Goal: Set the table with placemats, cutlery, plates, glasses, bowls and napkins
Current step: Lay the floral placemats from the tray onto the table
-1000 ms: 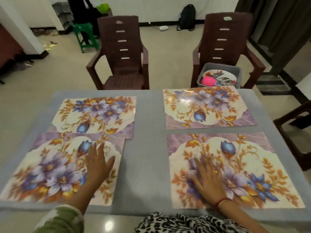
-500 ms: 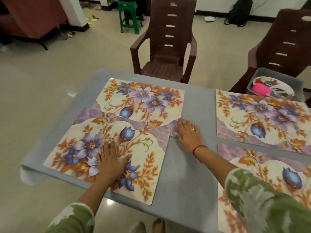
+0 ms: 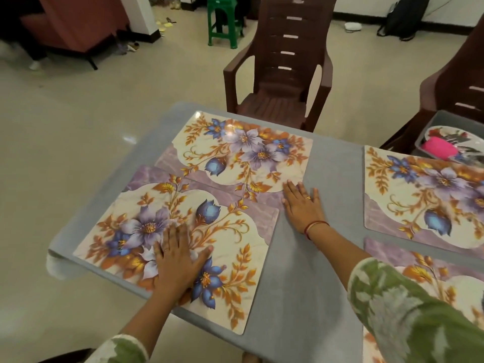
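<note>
Both your hands lay flat, fingers straight: left hand [image 3: 180, 263] pinning the floral rectangular plastic placemat [image 3: 235, 231] beneath; right hand [image 3: 303, 205], at the corner of the second floral placemat [image 3: 243, 153], needed an even push

Glossy cream floor [image 3: 78, 113], two brown plastic chairs [image 3: 285, 72], a green stool [image 3: 222, 24], black backpack [image 3: 404, 17] against the wall.

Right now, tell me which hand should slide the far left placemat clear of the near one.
Right. The right hand lies at the far left placemat's near corner; the left hand presses the near placemat.
</note>
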